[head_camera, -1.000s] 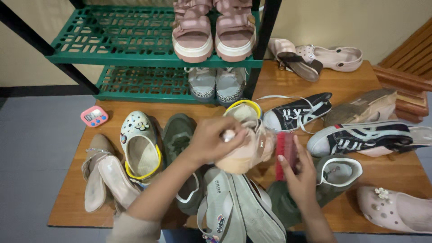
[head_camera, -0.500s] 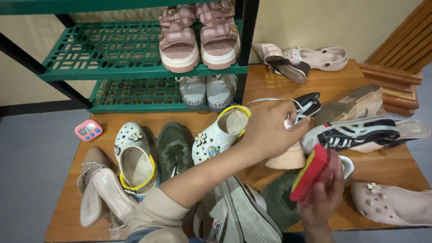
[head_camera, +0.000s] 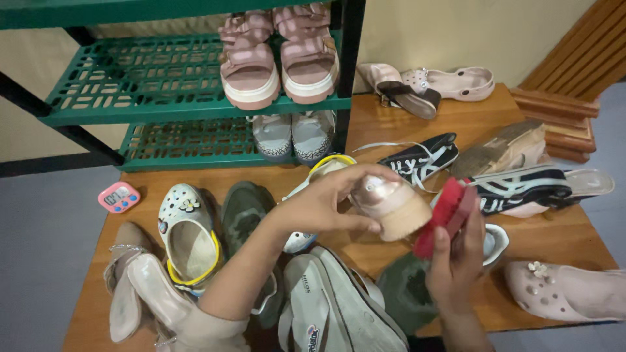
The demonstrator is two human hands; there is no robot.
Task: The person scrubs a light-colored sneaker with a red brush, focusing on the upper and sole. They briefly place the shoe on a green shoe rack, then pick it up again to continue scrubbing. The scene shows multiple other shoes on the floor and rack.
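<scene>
My left hand (head_camera: 329,203) grips a shiny beige-pink shoe (head_camera: 391,203) and holds it up over the wooden platform (head_camera: 391,124), its toe and pale sole turned to the right. My right hand (head_camera: 456,257) holds a red brush (head_camera: 447,215) upright right beside the shoe's toe, close to touching it. Under my arms lie a white clog with a yellow rim (head_camera: 189,231), a dark green shoe (head_camera: 244,208) and a pair of grey sneakers (head_camera: 332,303).
A green metal rack (head_camera: 130,91) holds pink sandals (head_camera: 277,55) above and grey sneakers (head_camera: 293,133) below. Black-and-white sneakers (head_camera: 417,160), beige heels (head_camera: 512,146), pink clogs (head_camera: 564,290) and a pink timer (head_camera: 119,197) lie on the platform.
My left hand turned the beige shoe and carried it right, from over the clogs to mid-platform. My right hand raised the red brush beside its toe. My view shifted right.
</scene>
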